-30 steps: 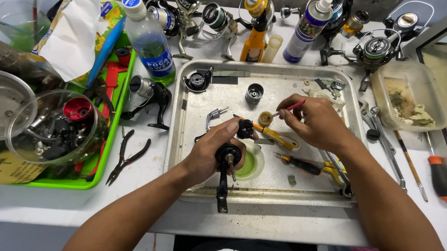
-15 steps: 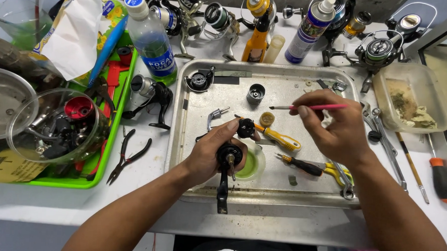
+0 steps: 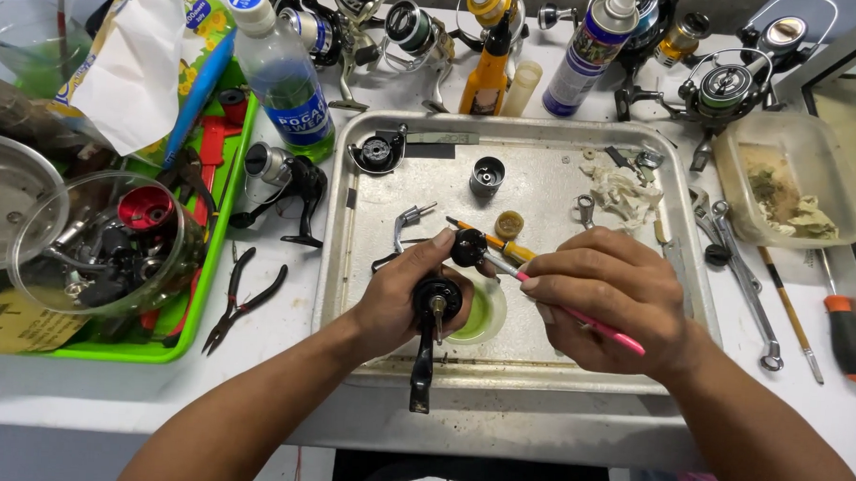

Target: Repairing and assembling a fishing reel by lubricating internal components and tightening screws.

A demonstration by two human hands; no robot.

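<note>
My left hand [image 3: 402, 292] grips a black fishing reel body [image 3: 437, 298] over a metal tray [image 3: 526, 140], its foot pointing toward me past the tray's front edge. My right hand [image 3: 616, 299] holds a thin pink brush [image 3: 596, 324] like a pen, its tip touching the reel's upper part [image 3: 469, 247]. A small round dish of green liquid [image 3: 482, 314] sits under and beside the reel. An orange-handled tool [image 3: 490, 241] lies just behind the reel.
On the tray: a small black spool [image 3: 487, 176], a reel side plate [image 3: 374, 153], a crumpled rag [image 3: 624, 192]. Left: pliers [image 3: 241, 300], a green tray [image 3: 149, 349] with a glass bowl of parts [image 3: 105, 248], a bottle [image 3: 282, 74]. Right: wrenches [image 3: 745, 275], a screwdriver [image 3: 847, 326], a plastic tub [image 3: 791, 177]. Several reels and spray cans stand behind.
My right hand came down from the tray's upper right toward me and brought the pink brush's tip onto the reel. My left hand kept the reel still.
</note>
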